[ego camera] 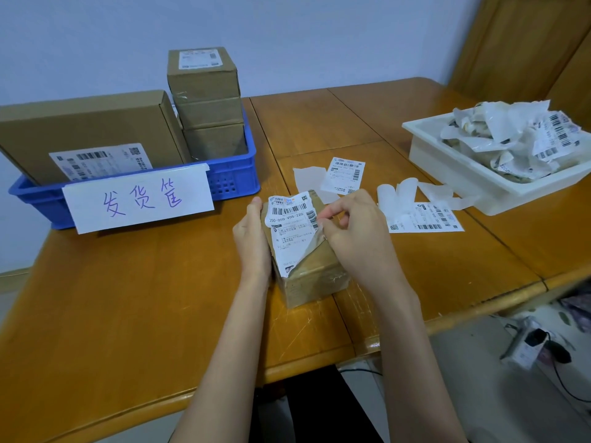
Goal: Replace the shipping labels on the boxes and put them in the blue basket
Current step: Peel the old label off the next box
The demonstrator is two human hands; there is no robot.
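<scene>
Your left hand (pixel 252 241) grips the box (pixel 307 266) at its nine o'clock side while your right hand (pixel 351 231) pinches the half-peeled label (pixel 291 225).

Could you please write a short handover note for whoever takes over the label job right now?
Left hand steadies the small box on the table. Right hand pinches its old label, part peeled.
Done: four boxes sit in the blue basket.
Left: finish peeling, drop the scrap in the white tray, stick on a fresh label, basket the box.
</scene>
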